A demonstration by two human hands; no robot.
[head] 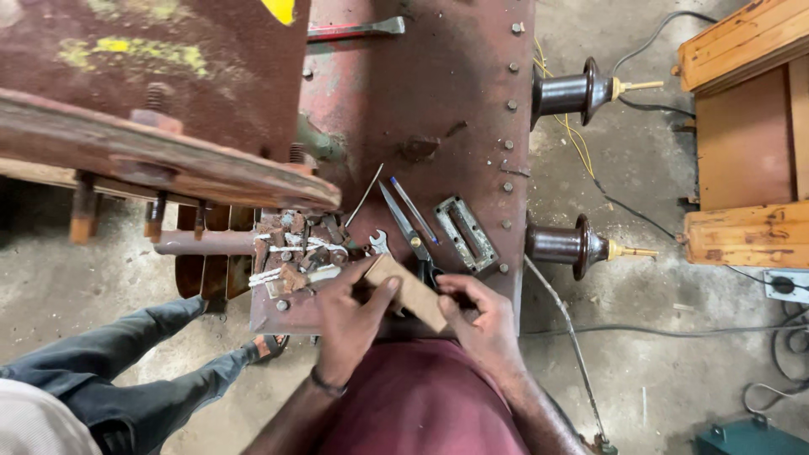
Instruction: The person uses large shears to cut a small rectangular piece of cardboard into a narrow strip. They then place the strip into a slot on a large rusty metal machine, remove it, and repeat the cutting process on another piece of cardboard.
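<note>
Both my hands hold a brown cardboard-like strip at the near edge of a rusty red metal cover. My left hand grips its left end with the thumb on top. My right hand pinches the right end. Just beyond the strip lie scissors, a blue pen, a small spanner, a thin rod and a rectangular metal frame piece. A heap of rusty bolts and scraps sits to the left of my left hand.
Two dark brown insulator bushings stick out from the cover's right side. A chisel lies at the far end. Another person's legs in dark trousers are at lower left. Wooden crates, cables and a wall socket are on the right.
</note>
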